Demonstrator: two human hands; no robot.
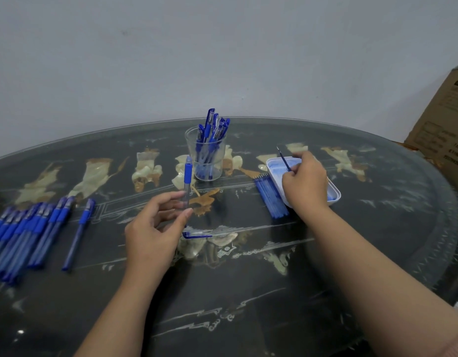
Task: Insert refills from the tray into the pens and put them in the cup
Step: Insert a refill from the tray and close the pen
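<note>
Item: pen-refilling station on a glass-topped table [377, 228], one pen in hand. Left hand [156, 225], near the table's middle, pinches the clear lower end of a pen barrel [187, 176] between thumb and fingertips and holds it upright, blue grip uppermost. Right hand [304, 181], over the white tray [336, 195] toward the right edge, pinches a single refill [283, 158] with its tip slanting up and away. Cup [206, 155], clear plastic, stands toward the far edge between the two hands, holding several capped pens. Loose cap [197, 236] lies on the glass just beside the left hand. Pile of blue pens [29, 228] lies at the left edge, with one single pen [80, 233] just beside it. Bundle of blue sticks [270, 197] lies against the tray's left wall; whether refills or not cannot be told. Cardboard box [441, 119] stands beyond the right edge. Hazards, as judged: both holds are light pinches, so either piece may slip or swivel; the barrel's mouth is narrow, so a slanted refill may miss or jam; the smooth glass lets the cap slide or roll off; a sweeping forearm may tip the top-heavy cup.
</note>
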